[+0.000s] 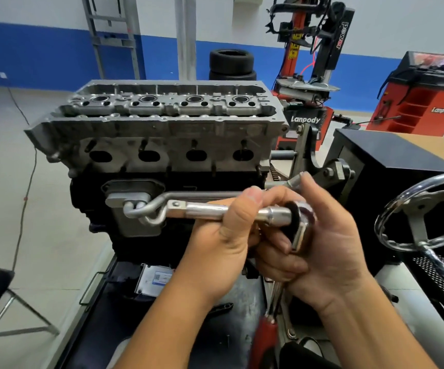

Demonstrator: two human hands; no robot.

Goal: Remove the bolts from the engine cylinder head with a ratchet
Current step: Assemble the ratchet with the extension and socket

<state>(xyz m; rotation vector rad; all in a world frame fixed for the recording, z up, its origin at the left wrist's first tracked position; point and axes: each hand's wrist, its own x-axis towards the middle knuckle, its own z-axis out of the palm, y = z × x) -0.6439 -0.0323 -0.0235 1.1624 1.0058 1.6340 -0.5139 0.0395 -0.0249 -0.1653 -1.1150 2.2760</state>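
Hands meet at lower centre of the frame — the left hand (224,235) curls its fingers and thumb round a long chrome extension bar (215,211) lying nearly level, its square tip pointing left. The right hand (319,246) grips the ratchet (302,227) at the bar's right end, its handle angled down into the palm. The cylinder head (159,121) sits on the dark engine block at upper centre — well above both hands, untouched.
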